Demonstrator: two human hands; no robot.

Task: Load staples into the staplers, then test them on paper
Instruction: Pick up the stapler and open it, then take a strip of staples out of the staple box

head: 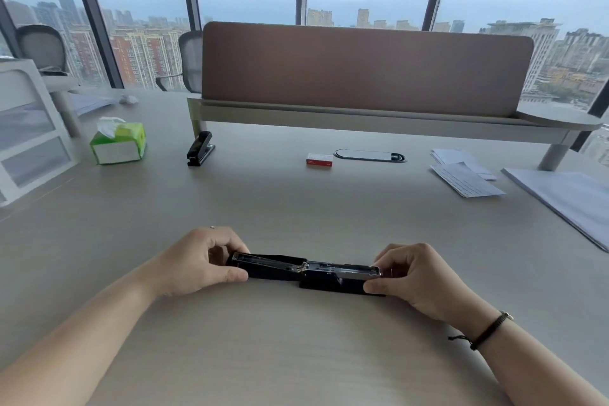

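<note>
A black stapler lies flat on the desk in front of me, swung fully open so its metal staple channel faces up. My left hand grips the left end, the lid, between thumb and fingers. My right hand grips the right end, at the base and magazine. A second black stapler, closed, stands at the back left. A red and white staple box sits at the back centre. Sheets of paper lie at the back right.
A green tissue box stands at the back left beside a white drawer unit. A brown divider screen on a raised shelf crosses the desk's far side. A larger paper stack lies at the right edge.
</note>
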